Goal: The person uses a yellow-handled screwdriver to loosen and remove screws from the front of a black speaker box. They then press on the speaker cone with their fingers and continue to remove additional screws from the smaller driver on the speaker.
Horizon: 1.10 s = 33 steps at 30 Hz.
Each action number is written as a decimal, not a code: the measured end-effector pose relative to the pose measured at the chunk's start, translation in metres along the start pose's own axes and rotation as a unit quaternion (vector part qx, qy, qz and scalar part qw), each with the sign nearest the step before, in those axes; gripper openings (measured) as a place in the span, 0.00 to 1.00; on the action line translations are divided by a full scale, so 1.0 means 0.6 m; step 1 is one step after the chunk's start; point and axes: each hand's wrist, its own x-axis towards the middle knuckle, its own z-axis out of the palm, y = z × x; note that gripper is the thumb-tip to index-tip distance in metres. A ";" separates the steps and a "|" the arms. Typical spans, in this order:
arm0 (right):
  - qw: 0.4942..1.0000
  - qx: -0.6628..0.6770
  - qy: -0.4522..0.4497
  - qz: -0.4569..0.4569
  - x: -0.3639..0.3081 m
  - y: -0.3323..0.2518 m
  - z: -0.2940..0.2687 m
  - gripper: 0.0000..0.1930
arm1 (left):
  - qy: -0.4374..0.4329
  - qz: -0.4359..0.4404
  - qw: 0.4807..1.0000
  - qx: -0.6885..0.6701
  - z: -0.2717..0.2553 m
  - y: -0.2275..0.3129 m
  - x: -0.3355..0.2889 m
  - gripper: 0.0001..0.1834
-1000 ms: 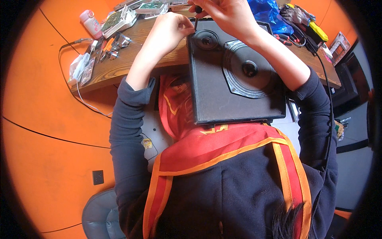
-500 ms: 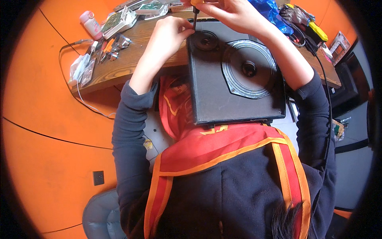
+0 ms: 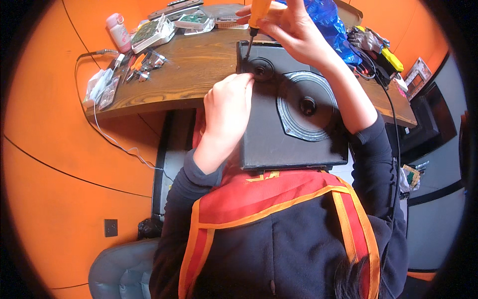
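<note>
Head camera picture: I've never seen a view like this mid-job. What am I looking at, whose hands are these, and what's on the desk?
This is one wide fisheye camera worn on a person's head, looking down, so straight edges bend near the rim. Both arms in dark sleeves are that person's own. The right hand holds an orange-handled screwdriver, tip down at the top left corner of a black speaker box. The left hand rests on the box beside its small round driver. The box leans between lap and wooden desk. On the desk lie circuit boards, small hand tools, a pink bottle and a blue plastic bag.
</note>
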 end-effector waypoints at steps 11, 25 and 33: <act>0.998 -0.042 0.019 -0.044 -0.016 0.029 -0.006 0.44 | 0.012 -0.056 0.993 -0.101 0.016 -0.008 -0.019 0.09; 0.968 -0.230 0.059 -0.080 -0.004 0.008 0.010 0.40 | 0.013 -0.056 0.994 -0.095 0.015 -0.005 -0.021 0.08; 0.989 -0.127 0.027 -0.069 -0.009 0.011 -0.001 0.41 | 0.005 -0.068 0.994 -0.090 0.015 -0.004 -0.023 0.08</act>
